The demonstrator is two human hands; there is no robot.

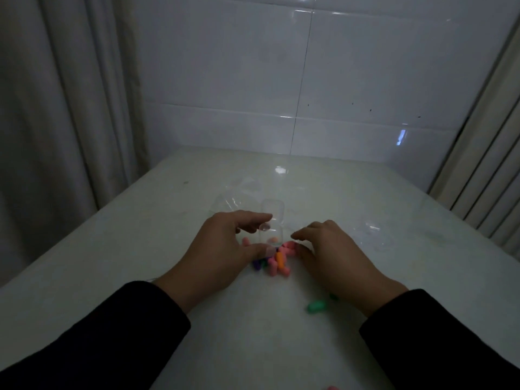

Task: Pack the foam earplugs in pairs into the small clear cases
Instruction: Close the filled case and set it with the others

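Holding small clear hinged plastic case (271, 235), lid up, left hand (225, 246) pinches it; one earplug inside. Right hand (332, 249) loosely curled over colourful foam earplug pile (274, 261); most unpacked.

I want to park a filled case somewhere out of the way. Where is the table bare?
Bare: the table left of the left hand, and the near strip between the sleeves. Crowded: earplug pile between the hands; clear cases and wrappers beyond.

Left hand (222, 243) is covering part of the earplug pile (274, 260). Clear case (271, 233) contents are blurring out. Pink earplug (333, 387) is getting cropped by the bottom edge. Sleeves (92, 342) running off frame.
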